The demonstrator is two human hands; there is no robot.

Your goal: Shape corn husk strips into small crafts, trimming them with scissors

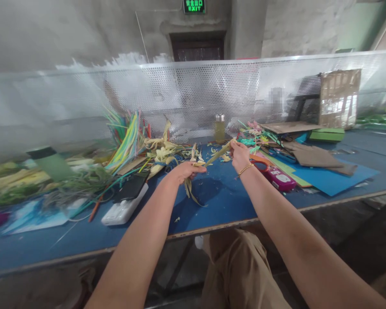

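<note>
My left hand (185, 170) is closed around one end of a pale yellow-green leaf strip (216, 155), with loose dried ends hanging below the fist. My right hand (239, 155), with a gold bracelet on the wrist, pinches the strip's far upper end. The strip stretches taut between the two hands, rising to the right, just above the blue table (218, 201). Small leaf scraps lie on the table beneath it.
A heap of dried leaves (162, 152) and coloured strips (127, 141) lies to the left, with a white power strip (124, 209) and a black phone (131, 186). A small jar (219, 128) stands behind. Right: pink case (280, 179), blue paper sheets (334, 176), cardboard box (340, 98). A perforated metal screen (193, 98) backs the table.
</note>
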